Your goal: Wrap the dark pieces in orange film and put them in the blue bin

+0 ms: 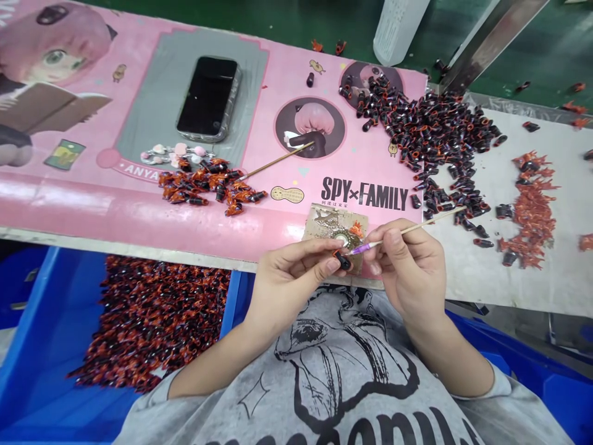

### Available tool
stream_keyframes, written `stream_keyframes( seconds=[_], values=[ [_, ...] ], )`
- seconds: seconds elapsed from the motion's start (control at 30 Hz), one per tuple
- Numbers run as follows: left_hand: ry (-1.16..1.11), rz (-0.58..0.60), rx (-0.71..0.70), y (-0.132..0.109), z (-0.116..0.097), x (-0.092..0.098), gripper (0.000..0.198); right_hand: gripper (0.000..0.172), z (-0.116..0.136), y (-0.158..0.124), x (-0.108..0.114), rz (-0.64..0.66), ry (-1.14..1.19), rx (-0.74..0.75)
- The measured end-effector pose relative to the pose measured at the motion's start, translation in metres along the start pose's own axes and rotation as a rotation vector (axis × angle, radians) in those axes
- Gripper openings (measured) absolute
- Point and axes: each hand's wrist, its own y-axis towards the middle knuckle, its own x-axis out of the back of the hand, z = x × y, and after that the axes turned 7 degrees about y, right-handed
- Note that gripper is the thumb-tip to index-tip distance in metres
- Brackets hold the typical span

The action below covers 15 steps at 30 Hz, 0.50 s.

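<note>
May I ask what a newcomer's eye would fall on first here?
Probably the pink Spy x Family mat across the upper left, with a smartphone lying on it. Next, the heap of small black-and-orange pieces straddling the mat's right end, and the blue bin of similar pieces below at left. Front and centre, the left hand pinches one small black piece and the right hand holds a purple-tipped thin stick close to it.

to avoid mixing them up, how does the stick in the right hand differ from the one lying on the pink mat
The held stick is gripped in the right hand, while the loose stick lies on the pink mat. The held stick is pale with a purple tip; the loose stick looks browner. Both are thin and straight.
</note>
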Motion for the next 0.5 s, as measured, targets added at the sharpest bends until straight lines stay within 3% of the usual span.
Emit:
stream_keyframes(
  seconds=[0.33, 0.5],
  values=[
    [0.067, -0.046, 0.012, -0.002, -0.003, -0.001, 0.017, 0.031, -0.004, -0.001, 0.001, -0.020, -0.102, 0.021],
    [0.081, -0.028, 0.002, -0.004, -0.003, 0.001, 0.013, 0.032, 0.007, 0.004, 0.009, -0.064, -0.142, 0.128]
  ],
)
